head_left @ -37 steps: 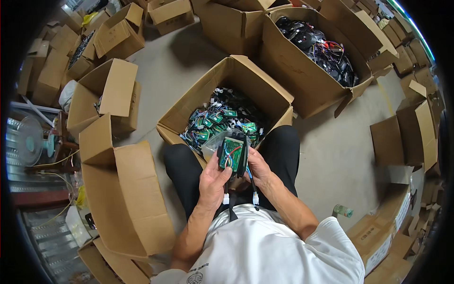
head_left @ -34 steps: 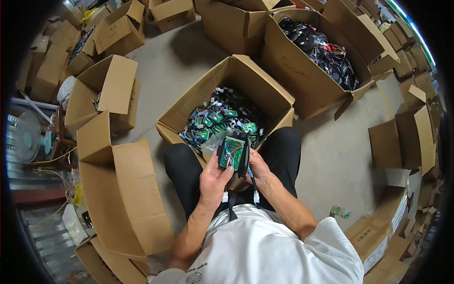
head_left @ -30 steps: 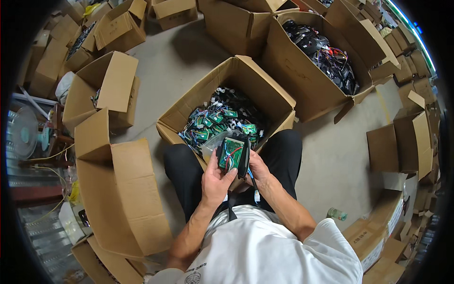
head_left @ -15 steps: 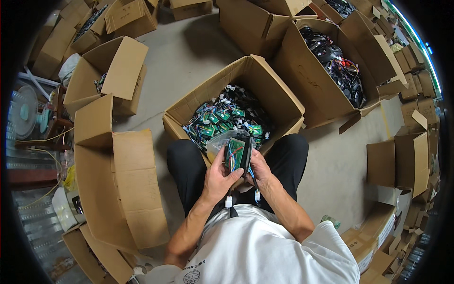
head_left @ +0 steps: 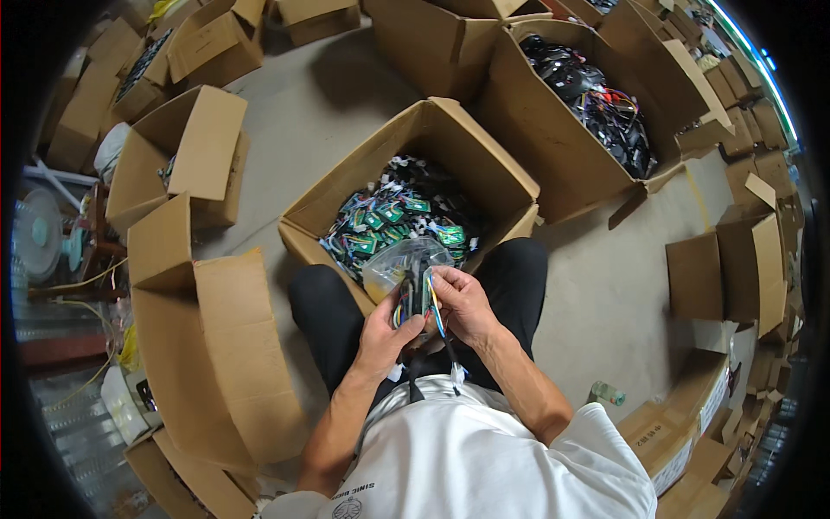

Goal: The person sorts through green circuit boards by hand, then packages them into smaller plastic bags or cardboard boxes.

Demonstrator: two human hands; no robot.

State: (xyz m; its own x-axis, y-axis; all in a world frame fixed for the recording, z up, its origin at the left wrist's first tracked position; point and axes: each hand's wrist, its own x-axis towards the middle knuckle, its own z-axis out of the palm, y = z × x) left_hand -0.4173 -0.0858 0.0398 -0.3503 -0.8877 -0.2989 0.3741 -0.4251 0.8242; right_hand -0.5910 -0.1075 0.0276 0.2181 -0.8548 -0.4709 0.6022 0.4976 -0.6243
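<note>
Over my lap, my left hand (head_left: 386,336) is closed round a wired circuit board in a black casing (head_left: 417,296). The casing now stands nearly edge-on, so little of its green board shows. My right hand (head_left: 467,307) pinches its right side, beside blue, white and yellow wires (head_left: 437,313). Black cables with white plugs (head_left: 457,374) hang down toward my shirt. Just beyond my hands, a clear plastic bag (head_left: 393,262) lies at the near edge of an open cardboard box (head_left: 324,203). Green circuit boards (head_left: 380,227) with wires and white connectors fill that box.
At the upper right, a tall cardboard box (head_left: 545,143) holds black wired parts (head_left: 605,112). Open boxes (head_left: 233,346) stand along my left. Another open carton (head_left: 694,275) sits on the right. A bottle (head_left: 608,394) lies on the floor near my right elbow.
The casing has turned from showing its green board face to nearly edge-on. My right hand has shifted its grip to the upper right side. The view has also moved slightly.
</note>
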